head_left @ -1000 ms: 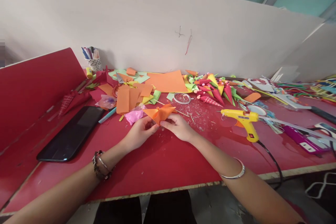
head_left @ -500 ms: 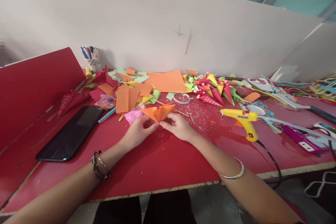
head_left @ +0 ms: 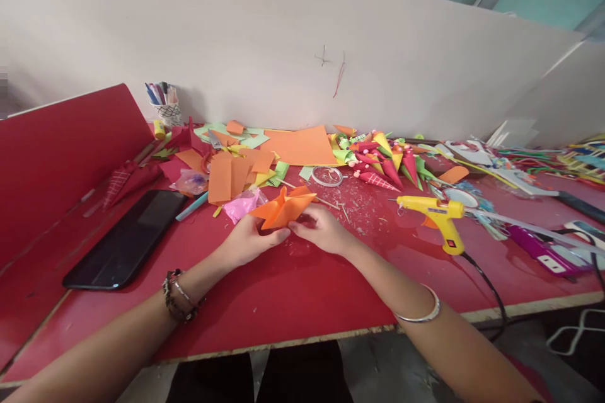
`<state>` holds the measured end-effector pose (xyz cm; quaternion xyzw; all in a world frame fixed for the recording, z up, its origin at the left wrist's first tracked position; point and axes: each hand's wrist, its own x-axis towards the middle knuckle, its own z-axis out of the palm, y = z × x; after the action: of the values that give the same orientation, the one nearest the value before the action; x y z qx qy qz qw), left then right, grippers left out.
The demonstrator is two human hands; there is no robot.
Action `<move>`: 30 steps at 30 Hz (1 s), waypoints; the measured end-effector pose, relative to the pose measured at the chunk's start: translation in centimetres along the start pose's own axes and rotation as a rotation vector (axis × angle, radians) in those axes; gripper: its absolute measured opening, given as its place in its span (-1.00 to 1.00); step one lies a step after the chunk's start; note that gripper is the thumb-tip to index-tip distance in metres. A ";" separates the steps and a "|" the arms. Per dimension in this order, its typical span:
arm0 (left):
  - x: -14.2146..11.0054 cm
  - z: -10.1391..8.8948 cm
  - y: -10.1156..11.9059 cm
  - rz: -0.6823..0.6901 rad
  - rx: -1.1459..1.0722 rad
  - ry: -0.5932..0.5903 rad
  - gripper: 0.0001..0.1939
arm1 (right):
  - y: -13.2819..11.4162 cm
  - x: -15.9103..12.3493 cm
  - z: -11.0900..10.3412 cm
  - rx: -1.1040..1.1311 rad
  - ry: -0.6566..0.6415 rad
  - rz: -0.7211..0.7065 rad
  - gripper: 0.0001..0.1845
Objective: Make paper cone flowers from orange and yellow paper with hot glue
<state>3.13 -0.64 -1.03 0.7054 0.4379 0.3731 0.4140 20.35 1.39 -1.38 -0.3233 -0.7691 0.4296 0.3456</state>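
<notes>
A folded piece of orange paper [head_left: 286,206] with pointed, flared corners is held up above the table's near middle. My left hand [head_left: 253,239] grips it from the left, thumb in front and the other fingers mostly hidden behind it. On the other side, my right hand [head_left: 321,227] pinches its lower right part between thumb and fingers. Just behind my left hand lies a pink plastic packet [head_left: 241,203]. A thin wooden stick [head_left: 326,203] rests on the table beyond my right hand.
A black phone [head_left: 125,239] lies at left. Orange paper sheets [head_left: 302,146], scissors [head_left: 215,140] and coloured paper cones [head_left: 378,164] spread along the back. At right are a yellow glue gun [head_left: 439,217] with its cable, a tape ring [head_left: 327,177] and a purple power strip [head_left: 543,252].
The orange paper has turned and tipped in my hands, so more of its folded front face shows. My left thumb has shifted slightly down; the table items stay put.
</notes>
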 end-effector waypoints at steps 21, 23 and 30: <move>-0.2 0.3 0.2 0.036 0.125 -0.064 -0.72 | -0.6 0.5 0.1 0.216 0.101 0.066 -0.83; -0.2 0.1 0.2 -0.014 0.135 -0.034 -0.69 | -0.5 0.4 0.0 0.231 0.099 0.082 -0.82; 0.2 -0.7 0.1 -0.049 0.074 -0.022 -0.74 | 0.3 0.3 0.0 0.198 0.070 0.050 -0.83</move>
<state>2.62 -0.32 -0.61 0.7133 0.4639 0.3385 0.4017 20.21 1.73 -1.54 -0.3214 -0.7022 0.5003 0.3916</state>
